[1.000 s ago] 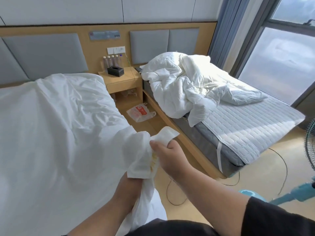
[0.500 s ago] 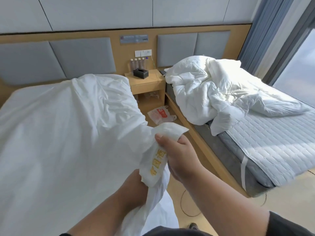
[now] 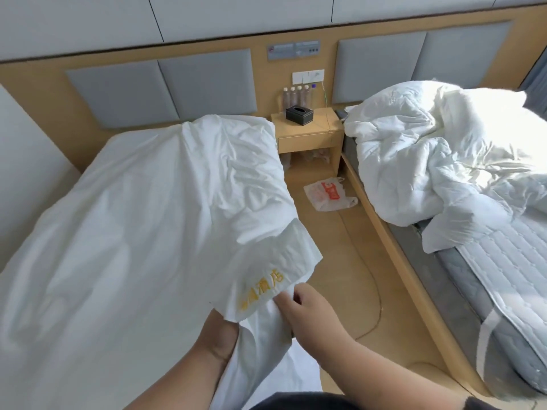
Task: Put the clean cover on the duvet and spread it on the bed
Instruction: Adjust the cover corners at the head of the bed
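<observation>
White cover [image 3: 133, 232] — yellow lettering (embroidered) [image 3: 262, 288].

Pale panelled wall [image 3: 236, 19] at the top, above a long wooden headboard [image 3: 328, 34] with grey padded panels [image 3: 165, 87]. Between the two beds, a wooden nightstand [image 3: 309, 134] carrying a black tissue box [image 3: 299, 115] and a row of small bottles [image 3: 297, 96] against the headboard. White switches [image 3: 307, 76] and a grey control plate [image 3: 293, 50] just above. Light wooden floor [image 3: 334, 250] with a plastic bag [image 3: 327, 195] lying near the nightstand and a thin cable [image 3: 376, 306] curving across. On the right, a grey mattress [image 3: 479, 306] in a wooden frame [image 3: 393, 250], bright sunlight over it. Blue-grey curtain edge [image 3: 537, 72] at far right.
</observation>
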`<state>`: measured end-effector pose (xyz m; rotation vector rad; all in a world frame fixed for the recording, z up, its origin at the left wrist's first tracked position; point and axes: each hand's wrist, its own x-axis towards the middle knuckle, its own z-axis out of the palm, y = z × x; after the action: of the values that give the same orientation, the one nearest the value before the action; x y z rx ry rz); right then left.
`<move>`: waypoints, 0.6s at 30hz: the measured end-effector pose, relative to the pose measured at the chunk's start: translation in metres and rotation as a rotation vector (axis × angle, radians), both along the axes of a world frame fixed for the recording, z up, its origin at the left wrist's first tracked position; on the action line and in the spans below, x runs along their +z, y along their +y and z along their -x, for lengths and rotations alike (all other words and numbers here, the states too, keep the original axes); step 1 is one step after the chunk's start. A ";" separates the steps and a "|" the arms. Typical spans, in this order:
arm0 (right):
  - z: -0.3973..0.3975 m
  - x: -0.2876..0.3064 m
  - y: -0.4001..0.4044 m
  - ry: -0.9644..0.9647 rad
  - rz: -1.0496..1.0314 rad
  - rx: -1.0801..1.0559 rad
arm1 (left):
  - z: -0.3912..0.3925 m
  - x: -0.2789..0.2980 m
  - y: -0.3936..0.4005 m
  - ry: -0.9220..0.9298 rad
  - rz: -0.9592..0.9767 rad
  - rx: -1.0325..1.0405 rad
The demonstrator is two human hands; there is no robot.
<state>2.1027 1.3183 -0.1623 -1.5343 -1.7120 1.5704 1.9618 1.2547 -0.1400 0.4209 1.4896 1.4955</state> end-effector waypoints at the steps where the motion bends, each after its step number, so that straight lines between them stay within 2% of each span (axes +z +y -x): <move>1: 0.005 0.000 0.000 0.015 0.050 0.020 | 0.000 -0.002 0.000 -0.021 -0.017 0.022; 3: 0.014 -0.002 -0.003 0.072 0.120 0.035 | 0.005 -0.003 0.001 -0.050 -0.047 0.013; 5: 0.017 0.003 -0.001 0.137 0.163 -0.018 | 0.012 0.008 0.000 0.096 -0.078 -0.065; 7: 0.019 0.013 0.005 0.235 0.139 -0.072 | 0.026 0.025 -0.003 0.343 -0.102 -0.245; 9: 0.017 0.021 0.012 0.366 0.125 -0.174 | 0.040 0.046 -0.004 0.710 -0.033 -0.402; 10: 0.015 0.027 0.015 0.402 0.123 -0.223 | 0.049 0.055 -0.004 0.876 -0.007 -0.393; 14: 0.002 0.051 0.041 0.589 0.101 -0.501 | 0.095 0.082 -0.017 1.434 0.129 -0.134; 15: -0.003 0.055 0.051 0.568 0.082 -0.559 | 0.103 0.079 -0.023 1.493 0.177 -0.134; 17: -0.010 0.065 0.067 0.394 -0.002 -0.634 | 0.101 0.058 -0.036 1.537 0.204 -0.217; 18: -0.009 0.075 0.072 0.469 0.057 -0.583 | 0.097 0.043 -0.043 1.573 0.205 -0.222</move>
<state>2.1115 1.3898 -0.0869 -1.3737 -0.8724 1.5025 1.8651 1.2118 -0.0974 1.8098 2.5431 0.6408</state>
